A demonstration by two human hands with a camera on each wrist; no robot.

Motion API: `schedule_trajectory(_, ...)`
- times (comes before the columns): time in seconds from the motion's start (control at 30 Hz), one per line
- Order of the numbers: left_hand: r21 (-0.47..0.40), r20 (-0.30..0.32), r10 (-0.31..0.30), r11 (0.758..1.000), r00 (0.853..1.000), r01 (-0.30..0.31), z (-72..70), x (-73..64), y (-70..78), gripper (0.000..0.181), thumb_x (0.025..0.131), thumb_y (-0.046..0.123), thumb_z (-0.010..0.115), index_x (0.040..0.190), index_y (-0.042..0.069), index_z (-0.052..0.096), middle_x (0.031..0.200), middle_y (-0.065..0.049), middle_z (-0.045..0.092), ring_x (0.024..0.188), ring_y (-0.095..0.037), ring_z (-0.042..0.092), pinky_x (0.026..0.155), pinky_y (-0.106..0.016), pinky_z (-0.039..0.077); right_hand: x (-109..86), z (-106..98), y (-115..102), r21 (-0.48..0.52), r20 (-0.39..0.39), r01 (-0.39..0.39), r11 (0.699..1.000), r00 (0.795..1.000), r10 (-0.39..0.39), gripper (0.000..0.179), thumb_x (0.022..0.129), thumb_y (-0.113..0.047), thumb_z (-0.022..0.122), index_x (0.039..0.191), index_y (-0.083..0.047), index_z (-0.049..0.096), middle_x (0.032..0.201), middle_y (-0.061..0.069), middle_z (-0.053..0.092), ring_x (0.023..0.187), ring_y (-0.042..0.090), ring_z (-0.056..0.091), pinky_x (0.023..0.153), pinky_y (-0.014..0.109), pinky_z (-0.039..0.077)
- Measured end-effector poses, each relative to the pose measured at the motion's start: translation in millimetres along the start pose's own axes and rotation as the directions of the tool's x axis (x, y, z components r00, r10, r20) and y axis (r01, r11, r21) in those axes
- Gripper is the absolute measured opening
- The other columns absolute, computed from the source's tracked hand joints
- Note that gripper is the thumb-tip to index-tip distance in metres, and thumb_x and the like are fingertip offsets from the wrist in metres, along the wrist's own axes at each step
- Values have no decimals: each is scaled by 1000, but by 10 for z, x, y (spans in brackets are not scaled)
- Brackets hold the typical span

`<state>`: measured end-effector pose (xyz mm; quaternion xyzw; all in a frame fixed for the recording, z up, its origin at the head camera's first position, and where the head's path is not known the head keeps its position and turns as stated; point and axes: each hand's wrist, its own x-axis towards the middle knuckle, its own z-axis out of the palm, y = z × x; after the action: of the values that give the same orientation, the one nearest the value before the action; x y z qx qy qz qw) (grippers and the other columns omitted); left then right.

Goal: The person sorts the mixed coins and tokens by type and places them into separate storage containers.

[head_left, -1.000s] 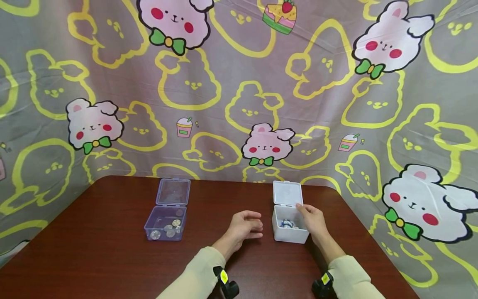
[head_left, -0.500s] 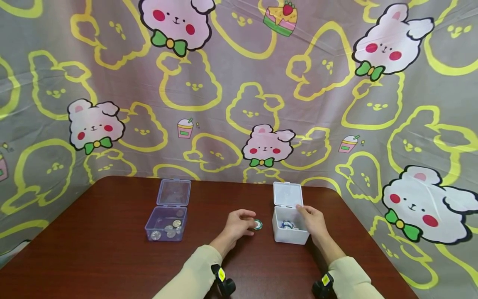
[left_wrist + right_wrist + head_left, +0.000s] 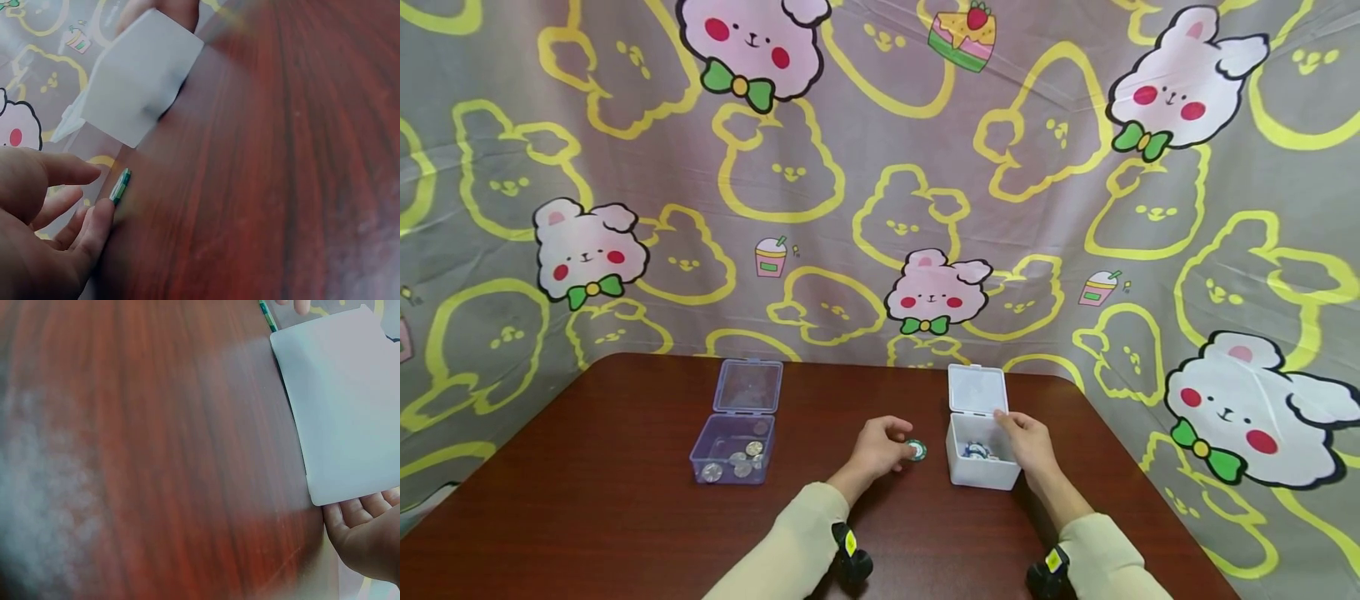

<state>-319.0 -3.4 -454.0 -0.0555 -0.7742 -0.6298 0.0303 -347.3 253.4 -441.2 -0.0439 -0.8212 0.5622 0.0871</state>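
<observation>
A green and white poker chip [image 3: 917, 451] lies on the table between my left hand [image 3: 878, 450] and the white box. In the left wrist view, one fingertip touches or nearly touches the edge of the chip [image 3: 121, 185], while another finger is raised apart from it. My right hand [image 3: 1032, 443] grips the right wall of the white box [image 3: 983, 475], thumb at the rim and fingers along the outside. The box's lid [image 3: 977, 390] is raised, and blue and white chips [image 3: 977, 451] are inside it. In the right wrist view, the fingers [image 3: 356, 514] lie against the box side.
A purple see-through box [image 3: 705, 448] with its lid up stands on the left, with several silver coins [image 3: 741, 465] in it. The brown table [image 3: 625, 517] ends at a patterned curtain [image 3: 820, 275] behind both boxes.
My left hand has drawn back slightly to the left, and the green chip has come into sight on the table beside its fingertips. The right hand stays on the white box.
</observation>
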Motion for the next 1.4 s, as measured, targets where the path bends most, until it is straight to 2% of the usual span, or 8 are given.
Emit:
schedule_trajectory(0.17, 87, 17, 34, 996, 999, -35, 1, 3, 26, 36, 77, -6, 79, 112, -6, 69, 98, -16, 65, 54, -14, 56, 48, -27, 52, 14, 14, 6, 1, -8, 8, 1000, 1000, -8, 45, 101, -33, 61, 116, 10, 65, 107, 16, 62, 99, 27, 46, 78, 35, 35)
schedule_trajectory(0.37, 144, 51, 36, 989, 998, -43, 2, 24, 30, 41, 76, -5, 80, 115, -6, 68, 104, -16, 65, 54, -14, 56, 49, -27, 52, 6, 2, 16, -8, 4, -3, 1000, 1000, 3, 51, 102, -35, 60, 122, 11, 62, 120, 24, 60, 108, 32, 47, 86, 40, 38)
schedule_trajectory(0.67, 257, 76, 51, 964, 996, -69, 23, 63, 54, 41, 72, -5, 83, 111, -4, 70, 100, -13, 68, 56, -14, 57, 50, -26, 51, -6, -4, 8, -15, 7, -12, 1000, 1000, 12, 52, 102, -37, 58, 122, 11, 62, 121, 24, 59, 109, 32, 46, 85, 40, 37)
schedule_trajectory(0.73, 280, 70, 49, 958, 996, -67, 30, 67, 60, 40, 72, -4, 84, 110, -4, 70, 99, -12, 68, 61, -16, 59, 53, -28, 52, -6, -2, 5, -12, 5, -15, 1000, 1000, 15, 51, 102, -37, 59, 122, 11, 62, 122, 25, 59, 109, 32, 46, 86, 40, 37)
schedule_trajectory(0.87, 349, 59, 74, 933, 996, -90, 38, 68, 72, 39, 70, -3, 86, 107, -1, 72, 96, -9, 69, 79, -20, 62, 73, -34, 54, -9, 0, 0, -14, 6, -18, 1000, 1000, 18, 53, 103, -38, 58, 125, 11, 60, 126, 26, 57, 112, 34, 46, 90, 44, 37)
schedule_trajectory(0.97, 399, 63, 102, 909, 993, -118, 44, 70, 68, 39, 68, -1, 88, 105, 0, 74, 94, -8, 69, 89, -22, 61, 84, -38, 50, -14, 1, -4, -11, 11, -22, 1000, 1000, 22, 54, 103, -38, 58, 126, 11, 60, 127, 26, 57, 113, 34, 45, 91, 45, 37)
schedule_trajectory(1.13, 446, 70, 125, 883, 990, -143, 46, 78, 48, 35, 68, 1, 88, 101, 3, 75, 89, -5, 68, 86, -21, 60, 82, -37, 50, -15, 3, -4, -5, 14, -24, 1000, 1000, 24, 55, 102, -39, 58, 125, 11, 60, 125, 25, 57, 111, 34, 45, 89, 43, 36)
schedule_trajectory(1.4, 455, 68, 139, 877, 988, -155, 37, 65, 41, 30, 70, 3, 87, 97, 3, 77, 89, -5, 68, 87, -22, 59, 81, -36, 49, -19, 5, -9, -3, 13, -14, 1000, 1000, 14, 53, 102, -37, 58, 125, 12, 60, 126, 27, 57, 112, 34, 46, 91, 44, 37)
